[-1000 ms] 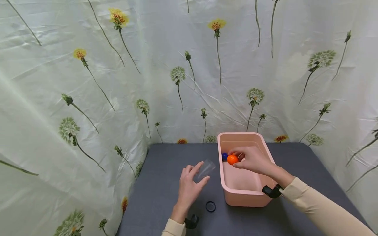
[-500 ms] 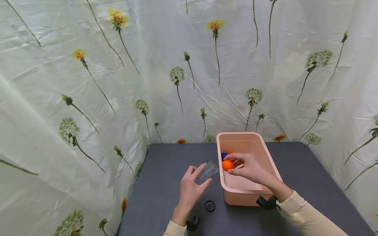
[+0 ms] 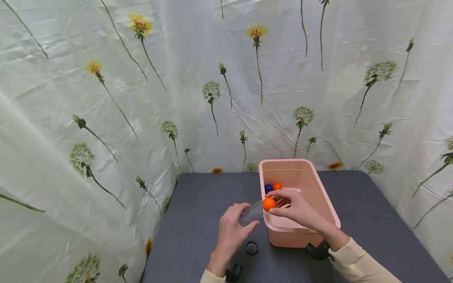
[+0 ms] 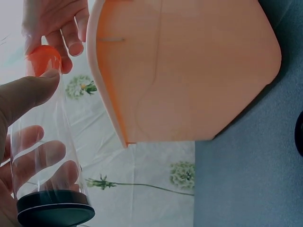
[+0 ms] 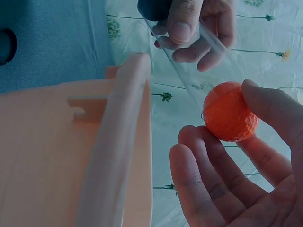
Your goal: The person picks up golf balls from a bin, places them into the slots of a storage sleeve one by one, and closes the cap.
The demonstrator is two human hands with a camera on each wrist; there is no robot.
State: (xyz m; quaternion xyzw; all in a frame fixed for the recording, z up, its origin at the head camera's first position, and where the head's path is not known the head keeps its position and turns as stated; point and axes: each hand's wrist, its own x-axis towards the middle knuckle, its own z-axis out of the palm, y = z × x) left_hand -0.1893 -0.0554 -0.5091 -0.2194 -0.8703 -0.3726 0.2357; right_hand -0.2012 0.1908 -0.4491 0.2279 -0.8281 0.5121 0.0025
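An orange golf ball (image 5: 230, 112), dimpled and glossy, is pinched between the thumb and fingers of my right hand (image 3: 295, 206). It sits at the mouth of a clear plastic tube (image 4: 45, 123) with a dark base; whether it has entered the mouth I cannot tell. My left hand (image 3: 233, 226) grips the tube, thumb on one side and fingers round the other, tilted toward the ball. In the head view, both hands meet over the left rim of a pink bin (image 3: 301, 236). A blue ball (image 3: 268, 188) and another orange ball (image 3: 277, 187) lie inside it.
A black ring-shaped lid (image 3: 252, 248) lies on the dark grey table (image 3: 201, 204), left of the bin. A flower-printed white curtain (image 3: 191, 98) hangs behind the table and along its sides.
My right hand has brought the orange golf ball left, from inside the bin to the tube's mouth. My left hand has shifted slightly right with the tube.
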